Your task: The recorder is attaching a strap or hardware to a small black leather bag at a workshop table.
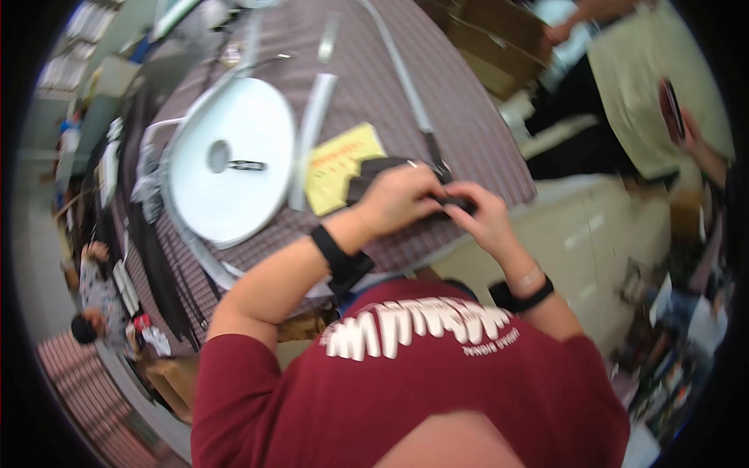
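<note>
Head view: pinching a small black piece (459, 204) between left hand (402, 196) and right hand (485, 217), both nearly closed, right of the white disc (246, 129); showing a yellow sheet (343, 160) nearer that disc.

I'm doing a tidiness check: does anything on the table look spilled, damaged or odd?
Nothing clearly stands out: no spill or breakage shows on the white disc, yellow sheet or held dark item; blur may hide small damage.
</note>
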Demonstrator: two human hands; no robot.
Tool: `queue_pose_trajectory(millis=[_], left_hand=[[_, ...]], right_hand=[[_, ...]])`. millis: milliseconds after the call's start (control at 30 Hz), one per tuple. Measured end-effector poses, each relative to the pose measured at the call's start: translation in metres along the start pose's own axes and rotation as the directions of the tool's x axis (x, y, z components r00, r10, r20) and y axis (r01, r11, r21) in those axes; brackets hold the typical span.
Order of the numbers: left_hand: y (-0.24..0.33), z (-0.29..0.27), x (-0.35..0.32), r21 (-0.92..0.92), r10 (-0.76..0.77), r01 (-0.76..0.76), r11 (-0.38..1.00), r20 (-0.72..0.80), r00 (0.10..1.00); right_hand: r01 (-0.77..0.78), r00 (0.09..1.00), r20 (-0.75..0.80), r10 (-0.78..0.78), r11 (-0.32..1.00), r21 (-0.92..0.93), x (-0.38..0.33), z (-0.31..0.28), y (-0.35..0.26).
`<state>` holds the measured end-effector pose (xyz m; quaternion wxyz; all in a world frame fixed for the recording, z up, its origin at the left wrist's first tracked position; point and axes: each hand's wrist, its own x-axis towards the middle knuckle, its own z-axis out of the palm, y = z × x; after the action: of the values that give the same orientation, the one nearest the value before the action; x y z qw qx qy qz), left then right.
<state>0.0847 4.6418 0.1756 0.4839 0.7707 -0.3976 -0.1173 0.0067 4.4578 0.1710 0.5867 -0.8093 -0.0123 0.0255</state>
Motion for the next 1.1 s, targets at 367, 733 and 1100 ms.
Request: queue_pose_trajectory(millis=[367,733,1100], left_hand=[[0.008,0.028,-0.016,0.149,0.082,-0.05,0.987,-0.215,0.973],[0.015,0.031,-0.023,0.304,0.093,0.002,0.953,-0.298,0.95],[0.009,0.03,-0.024,0.288,0.114,-0.009,0.958,-0.349,0.93]], right_hand=[[0.315,0.933,0.09,-0.348,0.668,-0.674,-0.006,-0.01,-0.041],[0.098,0.995,0.071,-0.072,0.853,-0.513,0.007,-0.003,-0.031],[-0.259,0.964,0.046,0.262,0.964,-0.062,0.002,-0.023,-0.013]])
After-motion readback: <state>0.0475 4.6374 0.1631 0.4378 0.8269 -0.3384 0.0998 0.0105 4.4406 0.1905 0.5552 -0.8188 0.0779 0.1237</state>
